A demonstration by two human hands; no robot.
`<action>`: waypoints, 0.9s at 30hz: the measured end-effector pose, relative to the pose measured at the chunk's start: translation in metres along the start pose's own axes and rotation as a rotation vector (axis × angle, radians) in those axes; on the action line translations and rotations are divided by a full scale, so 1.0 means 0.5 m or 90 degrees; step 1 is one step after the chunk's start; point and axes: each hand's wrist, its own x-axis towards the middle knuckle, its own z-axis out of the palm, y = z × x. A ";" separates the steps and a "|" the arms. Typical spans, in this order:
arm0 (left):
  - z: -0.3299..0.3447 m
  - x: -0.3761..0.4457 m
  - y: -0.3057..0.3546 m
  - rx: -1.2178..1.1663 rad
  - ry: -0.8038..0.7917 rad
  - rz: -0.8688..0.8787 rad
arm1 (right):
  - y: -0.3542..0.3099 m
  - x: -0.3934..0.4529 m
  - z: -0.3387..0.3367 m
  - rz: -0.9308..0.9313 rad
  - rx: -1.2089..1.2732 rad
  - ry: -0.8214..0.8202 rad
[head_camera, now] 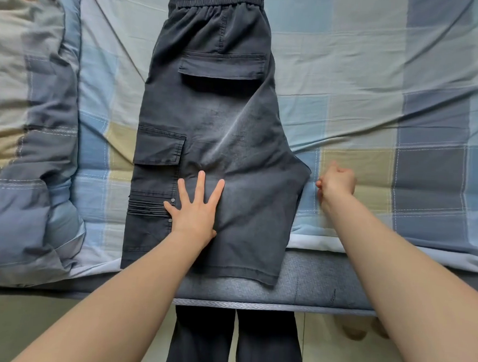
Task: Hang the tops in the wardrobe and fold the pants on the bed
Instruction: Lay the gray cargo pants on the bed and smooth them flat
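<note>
Dark grey cargo shorts (208, 116) lie flat on the bed, folded lengthwise, waistband at the far end and hem at the near edge. My left hand (197, 209) presses flat on the lower leg with fingers spread, next to the side pocket. My right hand (336, 183) rests on the checked sheet (379, 105) just right of the shorts' crotch point, fingers curled; I cannot tell whether it pinches the sheet.
A bunched quilt (28, 138) with brown lettering lies along the left side of the bed. The mattress's grey front edge (323, 288) runs across below the shorts. My dark trouser legs (234, 347) stand on the floor beneath it.
</note>
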 end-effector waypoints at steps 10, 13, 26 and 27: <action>0.088 -0.080 0.173 0.125 0.015 0.337 | 0.002 0.014 -0.038 -0.143 -0.286 -0.296; 0.076 -0.085 0.212 -0.009 0.071 0.293 | -0.024 0.022 -0.054 -0.082 -0.194 -0.365; 0.001 -0.035 0.268 -0.626 0.094 -0.160 | -0.116 -0.124 0.048 -0.234 -0.472 -0.512; 0.006 -0.036 0.255 -0.663 0.090 -0.173 | -0.119 -0.131 0.063 -0.219 -0.463 -0.501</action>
